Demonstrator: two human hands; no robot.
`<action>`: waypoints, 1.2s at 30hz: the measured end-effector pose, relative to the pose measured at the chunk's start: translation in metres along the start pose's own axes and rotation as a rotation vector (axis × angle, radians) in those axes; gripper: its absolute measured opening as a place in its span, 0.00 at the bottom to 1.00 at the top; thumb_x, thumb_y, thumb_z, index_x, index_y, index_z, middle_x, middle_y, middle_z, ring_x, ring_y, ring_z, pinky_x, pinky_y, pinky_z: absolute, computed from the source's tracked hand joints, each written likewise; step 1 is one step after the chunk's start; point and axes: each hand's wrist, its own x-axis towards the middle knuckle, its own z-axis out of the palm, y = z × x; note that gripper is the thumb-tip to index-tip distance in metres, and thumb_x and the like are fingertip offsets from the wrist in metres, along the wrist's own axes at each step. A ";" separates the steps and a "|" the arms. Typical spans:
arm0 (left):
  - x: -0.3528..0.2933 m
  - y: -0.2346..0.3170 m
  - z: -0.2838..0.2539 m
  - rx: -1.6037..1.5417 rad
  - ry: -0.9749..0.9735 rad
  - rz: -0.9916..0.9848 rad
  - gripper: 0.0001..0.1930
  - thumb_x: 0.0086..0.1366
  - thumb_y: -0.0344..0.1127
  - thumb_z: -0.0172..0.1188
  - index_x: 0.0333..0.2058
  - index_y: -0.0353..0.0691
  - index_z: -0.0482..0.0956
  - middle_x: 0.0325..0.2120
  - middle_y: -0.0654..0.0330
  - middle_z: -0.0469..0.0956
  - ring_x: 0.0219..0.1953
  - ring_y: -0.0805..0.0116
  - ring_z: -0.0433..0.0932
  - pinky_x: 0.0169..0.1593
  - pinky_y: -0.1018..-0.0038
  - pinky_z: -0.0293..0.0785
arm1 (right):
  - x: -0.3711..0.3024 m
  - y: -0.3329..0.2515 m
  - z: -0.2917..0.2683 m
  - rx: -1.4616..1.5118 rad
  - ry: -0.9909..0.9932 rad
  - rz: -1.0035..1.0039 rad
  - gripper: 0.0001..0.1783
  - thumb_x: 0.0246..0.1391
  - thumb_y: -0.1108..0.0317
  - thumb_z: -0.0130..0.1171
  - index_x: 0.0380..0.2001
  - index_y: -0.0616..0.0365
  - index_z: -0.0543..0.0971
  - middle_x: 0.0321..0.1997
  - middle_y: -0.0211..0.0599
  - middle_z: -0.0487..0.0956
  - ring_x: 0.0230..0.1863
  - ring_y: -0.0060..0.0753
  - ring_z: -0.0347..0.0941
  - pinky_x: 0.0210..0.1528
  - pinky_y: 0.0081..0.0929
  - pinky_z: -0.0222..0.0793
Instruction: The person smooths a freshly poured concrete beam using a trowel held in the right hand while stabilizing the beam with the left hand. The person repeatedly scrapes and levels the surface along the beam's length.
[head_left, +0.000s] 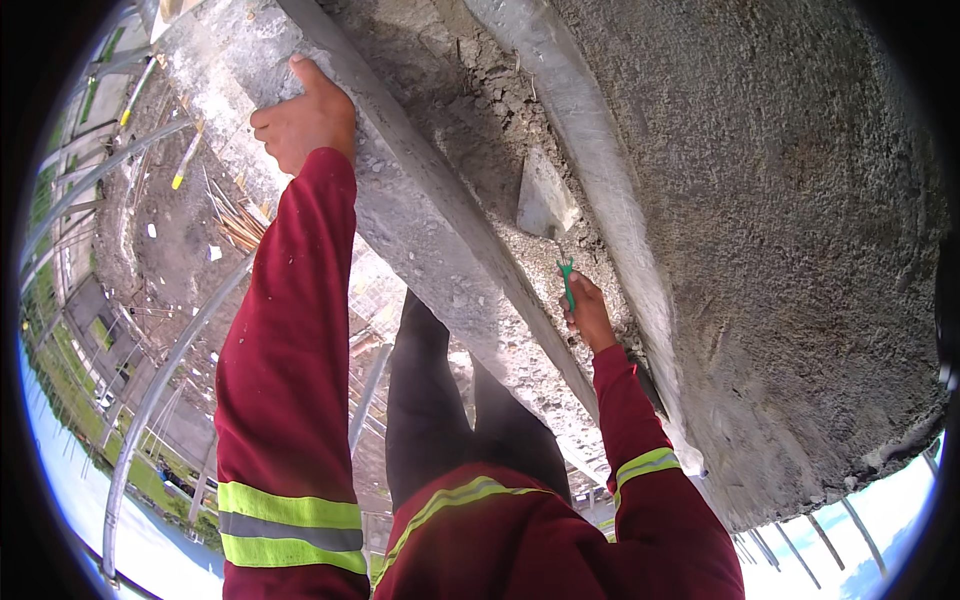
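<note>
My left hand grips the outer edge of a long grey concrete ledge, fingers curled over it. My right hand holds the green handle of a steel trowel. The trowel's pointed blade lies flat on rough wet mortar in the channel between the ledge and a second concrete strip. Both arms wear dark red sleeves with yellow-green reflective bands. My dark trousers show below the ledge, between the arms.
A broad rough plastered wall fills the right side. Scaffold tubes curve along the left, with bare ground, bundled sticks and buildings far below. Open sky shows at the lower corners.
</note>
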 end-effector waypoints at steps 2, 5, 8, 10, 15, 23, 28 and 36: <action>-0.001 0.001 0.000 0.014 -0.017 -0.025 0.56 0.67 0.78 0.47 0.64 0.20 0.61 0.64 0.33 0.69 0.66 0.40 0.73 0.66 0.52 0.71 | 0.045 -0.039 0.030 -0.049 -0.102 -0.342 0.24 0.75 0.49 0.51 0.62 0.51 0.78 0.23 0.25 0.71 0.18 0.19 0.63 0.21 0.25 0.62; -0.001 0.002 0.004 0.036 0.017 0.008 0.53 0.67 0.78 0.47 0.59 0.22 0.63 0.59 0.36 0.72 0.61 0.42 0.76 0.61 0.51 0.75 | 0.076 -0.060 0.049 -0.284 0.016 -0.490 0.24 0.77 0.50 0.49 0.64 0.52 0.75 0.25 0.40 0.77 0.19 0.40 0.71 0.22 0.37 0.68; 0.002 0.000 0.005 0.066 0.079 -0.001 0.52 0.67 0.78 0.48 0.57 0.22 0.65 0.56 0.38 0.74 0.59 0.43 0.78 0.58 0.51 0.77 | 0.060 -0.059 0.044 -0.630 0.236 -0.644 0.22 0.76 0.55 0.48 0.65 0.52 0.74 0.38 0.64 0.82 0.37 0.74 0.78 0.41 0.57 0.76; 0.004 0.000 0.007 0.069 0.069 0.006 0.51 0.67 0.78 0.48 0.57 0.23 0.65 0.55 0.38 0.74 0.58 0.43 0.79 0.58 0.51 0.77 | 0.037 -0.063 0.041 -0.724 0.268 -0.658 0.21 0.76 0.56 0.48 0.64 0.52 0.76 0.39 0.64 0.83 0.41 0.72 0.80 0.43 0.59 0.75; 0.003 -0.001 0.007 0.043 0.059 0.014 0.51 0.67 0.78 0.47 0.56 0.23 0.65 0.54 0.38 0.74 0.57 0.42 0.79 0.57 0.51 0.77 | -0.010 -0.118 0.066 -0.682 0.251 -0.565 0.21 0.73 0.58 0.49 0.62 0.53 0.77 0.43 0.64 0.83 0.46 0.71 0.80 0.48 0.63 0.74; 0.001 0.004 0.003 0.080 0.039 -0.005 0.51 0.68 0.78 0.46 0.56 0.23 0.65 0.55 0.38 0.73 0.57 0.42 0.78 0.57 0.49 0.77 | -0.051 -0.091 0.034 -0.738 0.134 -0.641 0.18 0.71 0.60 0.53 0.58 0.56 0.76 0.35 0.60 0.85 0.35 0.65 0.83 0.42 0.56 0.77; 0.001 0.002 0.003 0.067 0.040 -0.005 0.51 0.68 0.78 0.46 0.57 0.23 0.65 0.56 0.37 0.72 0.59 0.41 0.77 0.58 0.49 0.76 | -0.051 0.038 -0.035 -0.086 -0.054 -0.360 0.19 0.74 0.54 0.56 0.59 0.51 0.76 0.26 0.31 0.77 0.21 0.22 0.72 0.22 0.27 0.66; 0.003 -0.001 0.005 0.060 0.033 0.009 0.51 0.68 0.77 0.47 0.57 0.23 0.64 0.56 0.38 0.73 0.59 0.42 0.77 0.58 0.50 0.76 | 0.013 -0.035 0.021 0.161 -0.014 -0.279 0.23 0.74 0.53 0.56 0.62 0.56 0.76 0.26 0.25 0.74 0.17 0.14 0.62 0.16 0.20 0.55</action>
